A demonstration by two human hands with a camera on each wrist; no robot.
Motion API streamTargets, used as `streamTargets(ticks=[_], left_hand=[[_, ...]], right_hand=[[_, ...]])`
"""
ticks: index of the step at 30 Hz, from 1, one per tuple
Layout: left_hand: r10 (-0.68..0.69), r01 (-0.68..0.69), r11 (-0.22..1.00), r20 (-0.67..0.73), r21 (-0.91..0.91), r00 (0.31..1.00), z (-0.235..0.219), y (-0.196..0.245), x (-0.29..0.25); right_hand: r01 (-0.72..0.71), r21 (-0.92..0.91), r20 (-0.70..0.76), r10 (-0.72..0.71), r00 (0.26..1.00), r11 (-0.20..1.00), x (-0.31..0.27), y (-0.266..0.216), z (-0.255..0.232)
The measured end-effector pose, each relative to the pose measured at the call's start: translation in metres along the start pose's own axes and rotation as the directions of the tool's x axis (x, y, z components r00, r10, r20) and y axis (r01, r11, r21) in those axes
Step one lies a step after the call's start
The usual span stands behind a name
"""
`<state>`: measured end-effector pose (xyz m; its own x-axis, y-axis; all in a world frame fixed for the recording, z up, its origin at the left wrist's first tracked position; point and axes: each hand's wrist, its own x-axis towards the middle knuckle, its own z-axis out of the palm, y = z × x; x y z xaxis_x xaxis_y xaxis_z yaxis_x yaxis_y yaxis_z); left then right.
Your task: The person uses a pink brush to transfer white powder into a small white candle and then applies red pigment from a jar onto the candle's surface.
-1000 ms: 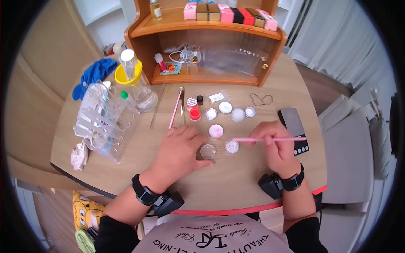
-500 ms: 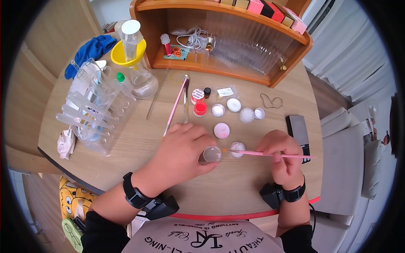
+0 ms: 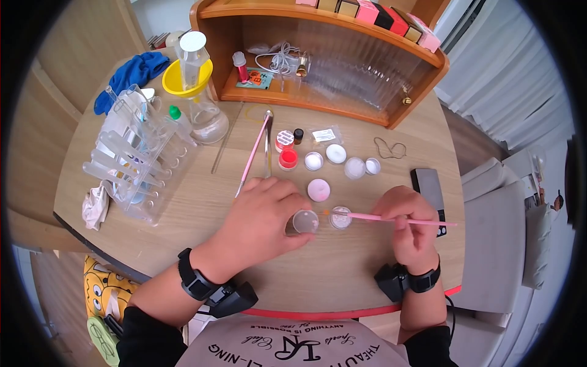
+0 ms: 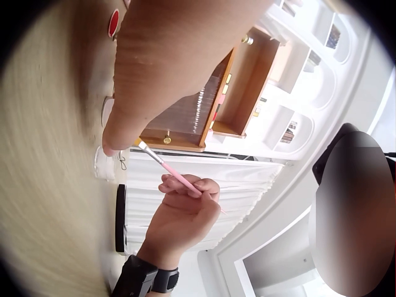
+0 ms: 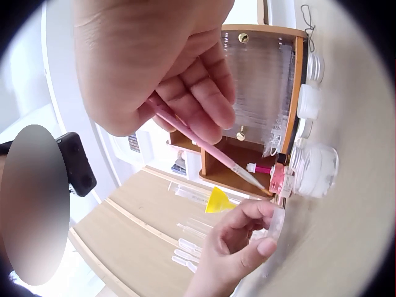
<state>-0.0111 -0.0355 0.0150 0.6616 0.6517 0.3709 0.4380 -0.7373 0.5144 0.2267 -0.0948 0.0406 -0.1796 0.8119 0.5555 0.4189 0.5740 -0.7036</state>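
My left hand holds a small clear round dish between thumb and fingers, its open face turned up; a few pinkish bits lie in it. In my right hand a pink brush is pinched, its orange-tan bristles just right of the dish and above a small jar with pale pink contents. The right wrist view shows the brush slanting toward the dish in the left fingers. Whether the bristles touch the dish, I cannot tell.
Beyond the hands stand a pink jar, a red jar and several white ones. Another brush lies left of them. A tube rack and a flask with yellow funnel are left; a black scale is right.
From a second ago, the dish has been lifted slightly in the left fingers, and the brush has turned so its bristles reach left past the jar. The head view has shifted.
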Motion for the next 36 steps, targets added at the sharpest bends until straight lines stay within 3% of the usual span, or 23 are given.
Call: streamTargets(ticks=[4,7,10,12,13,15,18,20,23,24,26,28,31,33,36], left_hand=[[0.001,-0.001,1.000,0.000,-0.001,1.000,-0.001,0.000,0.000],[-0.007,0.007,1.000,0.015,-0.005,1.000,0.000,0.000,0.001],[-0.003,0.004,1.000,0.021,-0.012,1.000,0.002,-0.001,0.001],[-0.004,0.004,1.000,0.021,-0.013,1.000,0.003,-0.001,0.000],[-0.002,0.002,1.000,0.022,-0.016,1.000,0.004,-0.001,0.000],[0.006,-0.006,1.000,0.039,-0.007,0.999,0.006,-0.002,0.000],[0.017,-0.017,1.000,0.058,0.006,0.998,0.008,-0.003,-0.002],[0.019,-0.020,1.000,0.063,0.015,0.998,0.008,-0.004,-0.003],[0.015,-0.015,1.000,0.048,0.004,0.999,0.004,-0.003,-0.002],[0.010,-0.010,1.000,0.007,-0.012,1.000,0.000,-0.001,-0.001],[0.006,-0.007,1.000,-0.036,-0.022,0.999,-0.008,-0.005,0.000],[-0.011,0.014,1.000,-0.149,0.020,0.989,-0.021,-0.021,0.000],[-0.114,0.128,0.991,-0.258,0.039,0.959,-0.039,-0.037,0.000],[-0.297,0.302,0.953,-0.259,-0.021,0.919,-0.046,-0.038,0.000],[-0.300,0.297,0.954,-0.175,-0.044,0.938,-0.048,-0.040,-0.001]], right_hand=[[-0.016,0.034,0.056,0.014,0.998,0.999,0.001,-0.002,0.002],[-0.008,-0.048,0.074,0.011,0.997,0.999,0.002,-0.003,0.001],[-0.007,0.053,0.061,0.004,0.998,0.999,0.003,-0.004,0.001],[0.050,-0.157,0.161,-0.024,0.987,0.986,0.005,-0.003,0.000],[0.050,-0.153,0.160,-0.026,0.987,0.987,0.004,-0.002,-0.001],[0.052,-0.044,0.011,-0.051,0.999,0.998,0.002,-0.001,-0.002],[0.075,0.013,-0.082,-0.073,0.994,0.997,0.001,-0.002,0.002],[0.099,0.010,-0.068,-0.098,0.993,0.995,0.001,-0.004,0.003],[0.007,-0.119,-0.175,-0.028,0.984,0.993,0.000,-0.006,0.003],[0.015,-0.110,-0.177,-0.034,0.984,0.994,0.001,-0.006,0.002],[0.027,-0.281,-0.209,-0.089,0.974,0.959,0.003,-0.005,0.000],[0.005,-0.259,-0.239,-0.069,0.969,0.966,0.002,-0.004,0.001],[0.039,-0.230,-0.250,-0.098,0.963,0.972,-0.001,-0.003,-0.002],[0.031,-0.112,-0.292,-0.063,0.954,0.993,-0.002,-0.001,-0.002],[0.023,-0.074,-0.343,-0.047,0.938,0.997,-0.001,0.000,0.003]])
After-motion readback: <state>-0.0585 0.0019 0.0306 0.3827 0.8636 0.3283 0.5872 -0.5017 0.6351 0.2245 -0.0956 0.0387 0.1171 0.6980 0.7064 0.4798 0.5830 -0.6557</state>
